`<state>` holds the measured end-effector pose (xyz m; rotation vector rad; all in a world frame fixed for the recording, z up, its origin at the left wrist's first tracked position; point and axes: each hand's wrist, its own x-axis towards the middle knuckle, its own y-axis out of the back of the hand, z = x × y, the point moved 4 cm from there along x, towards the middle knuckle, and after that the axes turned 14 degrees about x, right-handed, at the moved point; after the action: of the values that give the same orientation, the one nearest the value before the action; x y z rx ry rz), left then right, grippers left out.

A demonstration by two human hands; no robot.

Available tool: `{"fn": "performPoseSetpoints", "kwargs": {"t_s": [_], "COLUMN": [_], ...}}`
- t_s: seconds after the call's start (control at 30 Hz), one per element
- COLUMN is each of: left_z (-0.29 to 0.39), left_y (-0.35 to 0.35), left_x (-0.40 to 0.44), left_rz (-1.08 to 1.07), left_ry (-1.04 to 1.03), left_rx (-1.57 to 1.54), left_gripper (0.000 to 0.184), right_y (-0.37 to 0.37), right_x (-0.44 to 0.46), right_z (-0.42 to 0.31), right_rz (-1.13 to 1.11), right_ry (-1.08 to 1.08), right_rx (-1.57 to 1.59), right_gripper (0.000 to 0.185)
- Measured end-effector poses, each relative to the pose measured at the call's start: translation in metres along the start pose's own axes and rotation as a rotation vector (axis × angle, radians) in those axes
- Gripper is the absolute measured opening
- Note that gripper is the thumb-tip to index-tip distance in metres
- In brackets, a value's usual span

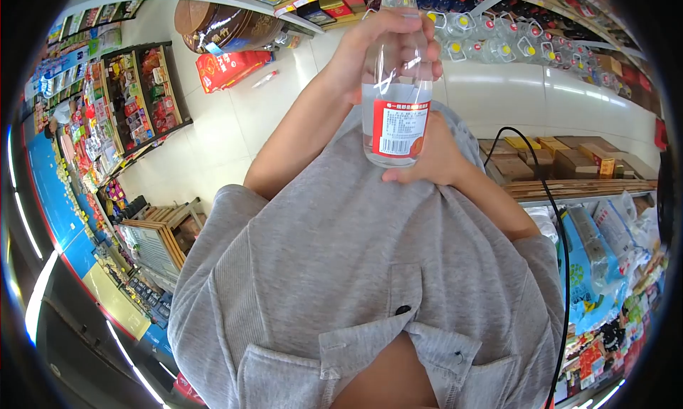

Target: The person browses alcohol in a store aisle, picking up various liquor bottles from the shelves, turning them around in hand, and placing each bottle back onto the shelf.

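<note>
Bottle (402,124) — one, clear and glassy, held aloft before the wearer's chest, slightly tilted, its narrow neck running to the upper edge of the view. Form: slim neck, sloping rounded shoulder, straight cylindrical body, curved base. Surface smooth, with bright highlights on shoulder and side. Label: wrapped round the lower body, red ground, a line of white characters along the top, a white panel of fine print above a barcode, an orange patch at the lower right corner. The print is too small to read.

Left hand (382,44): curled about neck and shoulder, thumb laid across the front, fingers wrapping from behind and partly seen through the clear wall. Right hand (435,154): at the lower right side of the bottle, thumb reaching beneath the base; fingers hidden behind, so how tightly they close cannot be told.

Shirt (341,252): soft heathered grey knit, ribbed panel, open placket, one round dark button (403,310).

Surroundings: pale glossy floor tiles (292,74); a bulbous brown jar (213,28), shiny; a red printed bag (226,72); clear handled jugs (491,51) with yellow and red caps; brown box-shaped packs (573,165); crinkled blue plastic packaging (594,295); a thin black cable (548,185), looped.
</note>
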<state>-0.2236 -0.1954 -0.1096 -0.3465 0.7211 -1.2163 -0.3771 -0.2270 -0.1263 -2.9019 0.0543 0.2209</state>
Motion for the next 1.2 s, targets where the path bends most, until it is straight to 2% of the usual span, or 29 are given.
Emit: {"fn": "performPoseSetpoints", "kwargs": {"t_s": [0.17,0.5,0.67,0.87,1.2], "left_z": [0.006,0.004,-0.009,-0.031,-0.042], "left_y": [0.012,0.011,0.002,-0.015,-0.041], "left_x": [-0.019,-0.035,-0.034,-0.024,-0.012], "left_rz": [-0.013,0.055,0.06,0.077,0.084], "left_ry": [-0.015,0.027,0.02,0.057,0.027], "left_rx": [-0.07,-0.02,-0.006,-0.027,0.02], "left_gripper": [0.027,0.029,0.031,0.029,0.028], "right_y": [-0.021,-0.036,-0.03,-0.016,0.005], "right_x": [0.011,0.009,-0.005,-0.029,-0.052], "right_z": [-0.006,-0.002,-0.001,0.017,0.017], "right_rz": [-0.011,-0.053,-0.001,-0.084,-0.074], "right_ry": [-0.041,-0.022,-0.023,-0.017,0.03], "right_rx": [-0.009,0.024,0.037,0.06,0.063], "right_gripper": [0.062,0.059,0.063,0.066,0.062]}}
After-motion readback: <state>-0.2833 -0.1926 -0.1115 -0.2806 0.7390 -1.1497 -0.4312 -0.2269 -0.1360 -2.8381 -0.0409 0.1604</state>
